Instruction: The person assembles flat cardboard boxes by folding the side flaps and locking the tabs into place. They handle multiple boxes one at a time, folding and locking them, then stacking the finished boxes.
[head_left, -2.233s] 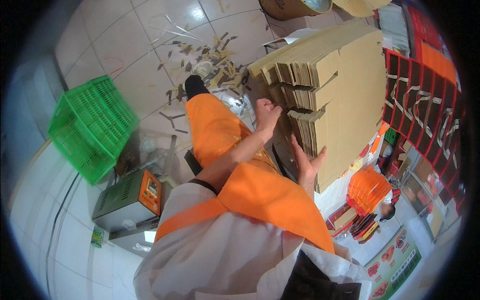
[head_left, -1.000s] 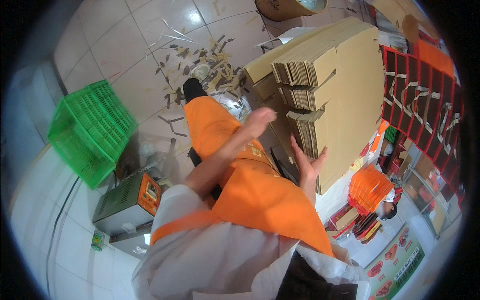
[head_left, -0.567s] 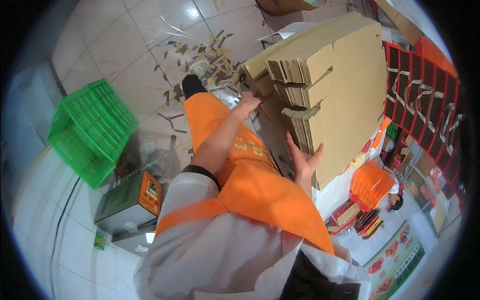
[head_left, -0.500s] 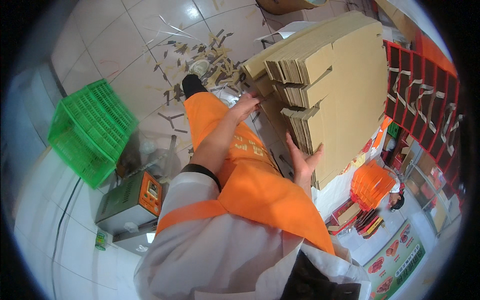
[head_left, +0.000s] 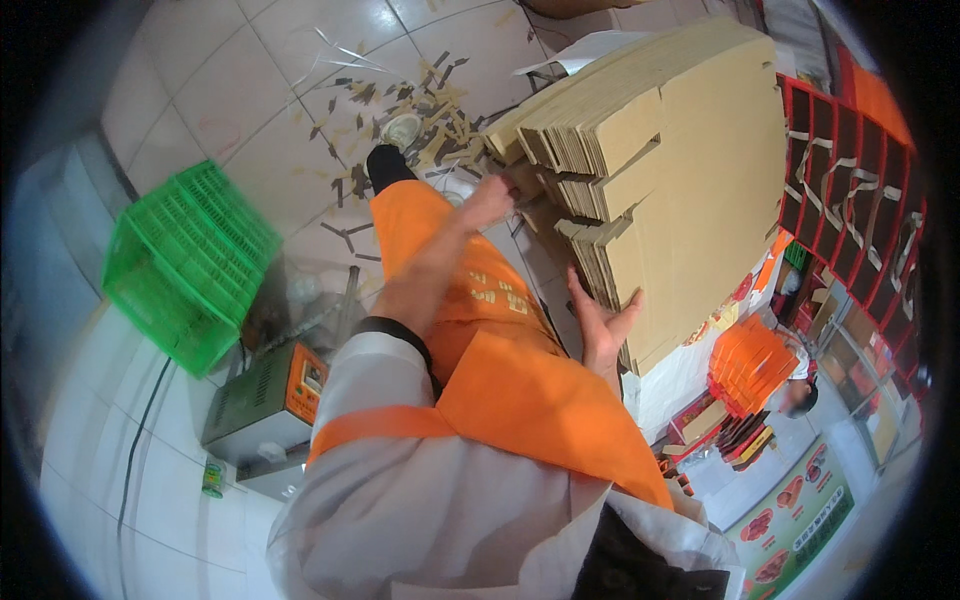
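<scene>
A thick stack of flat cardboard box blanks (head_left: pixel 700 190) stands tilted in front of me, its slotted flaps facing left. My left hand (head_left: pixel 488 203) is closed beside the lower left flaps. Its fingertips are partly hidden, and what they pinch cannot be made out. Around the near lower edge of the stack, my right hand (head_left: pixel 606 325) holds on, thumb on one side and fingers on the front face. Many small cardboard scraps (head_left: pixel 440 120) are strewn over the floor beyond my left hand.
To the left lies a green plastic crate (head_left: pixel 190 265), with a grey-green machine with an orange panel (head_left: pixel 270 400) below it. At right are a red-and-black rack with pale straps (head_left: pixel 850 180), a stack of orange items (head_left: pixel 750 365) and another person (head_left: pixel 800 385).
My left hand has curled into a tighter fist and shifted slightly left, its forearm blurred by motion. My right hand stays on the stack. The view has shifted a little.
</scene>
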